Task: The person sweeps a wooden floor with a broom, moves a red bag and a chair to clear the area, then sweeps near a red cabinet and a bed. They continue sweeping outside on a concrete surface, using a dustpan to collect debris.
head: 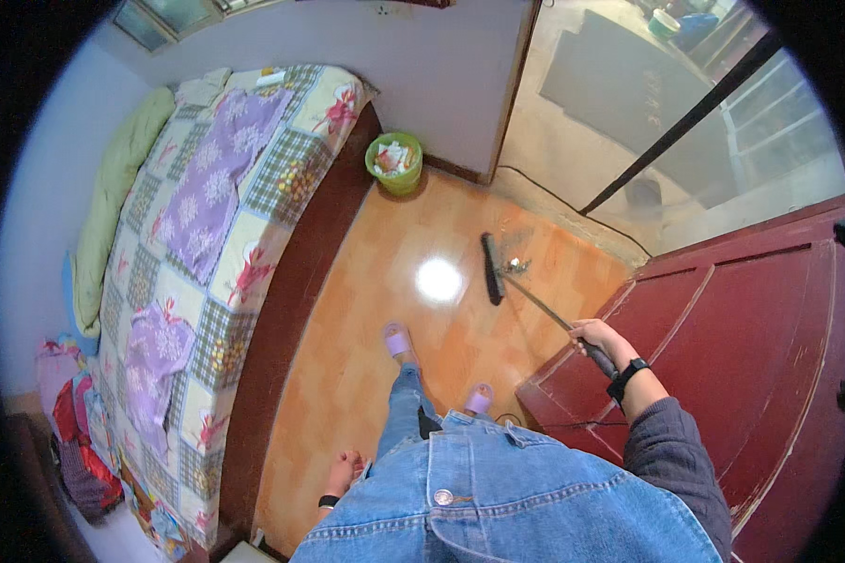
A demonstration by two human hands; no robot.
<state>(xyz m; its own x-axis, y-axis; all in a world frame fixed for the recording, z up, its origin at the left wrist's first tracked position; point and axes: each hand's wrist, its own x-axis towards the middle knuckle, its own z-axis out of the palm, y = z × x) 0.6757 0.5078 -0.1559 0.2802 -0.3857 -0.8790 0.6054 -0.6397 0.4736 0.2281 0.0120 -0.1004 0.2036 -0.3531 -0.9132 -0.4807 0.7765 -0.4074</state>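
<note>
My right hand (604, 340) is closed around the grey handle of a broom (541, 304). The broom's dark bristle head (491, 269) rests on the wood-patterned floor. Against its right side lies a small pile of dust and debris (515, 265), with some pale bits in it. My left hand (347, 469) hangs low beside my thigh, its fingers loosely curled. Part of that hand is hidden by the denim jacket (521, 485), and nothing shows in it.
A green waste bin (403, 186) holding crumpled paper stands at the bed's corner. The bed (243, 281) with its dark red side board runs along the left. On the right is a worn red door (676, 317). A threshold with a black cable (546, 188) borders the doorway.
</note>
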